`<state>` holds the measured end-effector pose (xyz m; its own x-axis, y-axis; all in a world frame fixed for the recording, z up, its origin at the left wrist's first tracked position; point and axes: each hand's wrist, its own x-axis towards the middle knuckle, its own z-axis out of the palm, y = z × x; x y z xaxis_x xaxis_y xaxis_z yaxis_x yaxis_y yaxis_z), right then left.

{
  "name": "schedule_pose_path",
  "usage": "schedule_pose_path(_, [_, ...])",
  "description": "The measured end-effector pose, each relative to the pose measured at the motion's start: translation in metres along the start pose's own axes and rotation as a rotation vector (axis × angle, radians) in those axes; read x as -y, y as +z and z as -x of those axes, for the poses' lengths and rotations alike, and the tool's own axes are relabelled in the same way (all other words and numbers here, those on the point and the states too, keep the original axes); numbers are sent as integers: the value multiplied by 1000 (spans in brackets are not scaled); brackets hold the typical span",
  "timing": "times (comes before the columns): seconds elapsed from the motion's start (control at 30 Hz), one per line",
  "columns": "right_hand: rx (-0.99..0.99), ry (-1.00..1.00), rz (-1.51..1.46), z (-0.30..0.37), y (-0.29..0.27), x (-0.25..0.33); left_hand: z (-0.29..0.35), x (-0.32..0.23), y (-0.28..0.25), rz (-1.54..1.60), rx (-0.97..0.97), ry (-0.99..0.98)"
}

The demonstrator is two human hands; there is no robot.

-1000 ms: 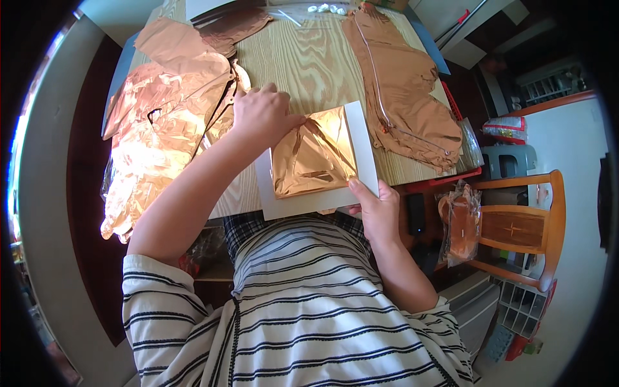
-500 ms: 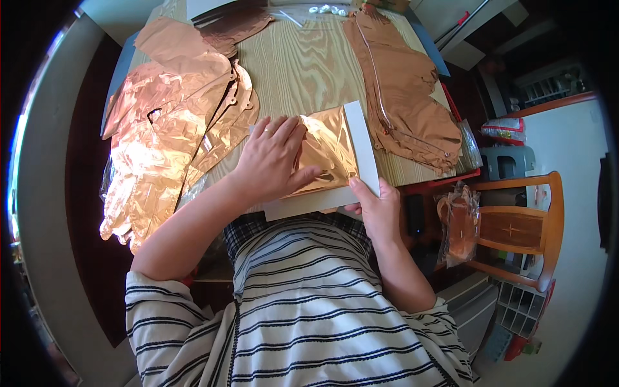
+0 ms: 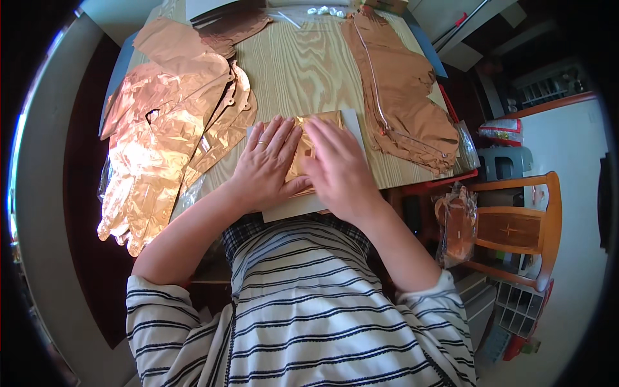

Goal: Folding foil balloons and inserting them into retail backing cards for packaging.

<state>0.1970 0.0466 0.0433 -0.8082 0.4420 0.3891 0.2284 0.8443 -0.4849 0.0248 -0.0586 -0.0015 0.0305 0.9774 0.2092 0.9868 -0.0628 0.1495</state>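
Observation:
A shiny rose-gold foil balloon (image 3: 330, 118), folded flat, lies on a white card (image 3: 353, 122) at the table's near edge. My left hand (image 3: 265, 161) rests flat on the left part of the foil with its fingers stretched out. Over the right part is my right hand (image 3: 343, 171), fingers extended and a little blurred; it holds nothing. Both hands cover much of the foil. The card's near strip shows below them.
Several flat foil balloons (image 3: 161, 116) are piled on the table's left side. Another crumpled stack of foil (image 3: 406, 90) with a pale thin tube lies on the right. Small white rolls (image 3: 325, 11) sit at the far edge. A wooden chair (image 3: 509, 229) stands at right, a bagged foil piece (image 3: 456, 222) beside it.
My right hand has let go of the card's right corner and moved up and left onto the foil. The card has shifted slightly left. My left hand stays on the foil.

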Motion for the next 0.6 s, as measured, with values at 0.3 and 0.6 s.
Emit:
schedule_pose_path(0.3, [319, 95, 209, -12, 38, -25, 3, -1, 1, 44, 6, -25])
schedule_pose_path(0.6, [296, 78, 342, -2, 32, -37, 9, -1, -2, 55, 5, -35])
